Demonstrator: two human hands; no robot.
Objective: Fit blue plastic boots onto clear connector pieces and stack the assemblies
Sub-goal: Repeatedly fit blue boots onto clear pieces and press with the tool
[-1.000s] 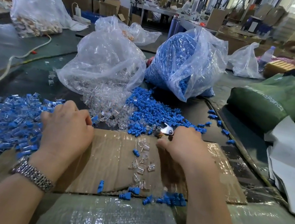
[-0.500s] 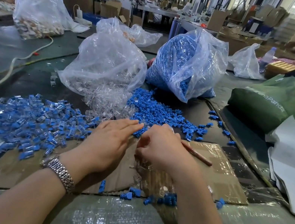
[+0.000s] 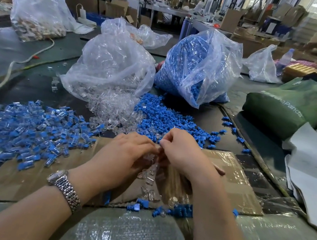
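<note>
My left hand and my right hand meet over the cardboard sheet. Their fingertips pinch a clear connector piece between them. More loose clear connectors lie under and between the hands. The pile of clear connectors spills from its bag just beyond, and loose blue boots lie next to it on the right. Finished blue-and-clear assemblies are heaped on the left. A few blue boots lie at the cardboard's near edge.
A clear bag of connectors and a bag of blue boots stand behind the piles. A green bag and white sheets lie right. A cable runs at left. A thin stick lies by my right wrist.
My hands were apart a second ago, the left by the assemblies and the right at the blue boots. Both came to the middle and now pinch a clear piece.
</note>
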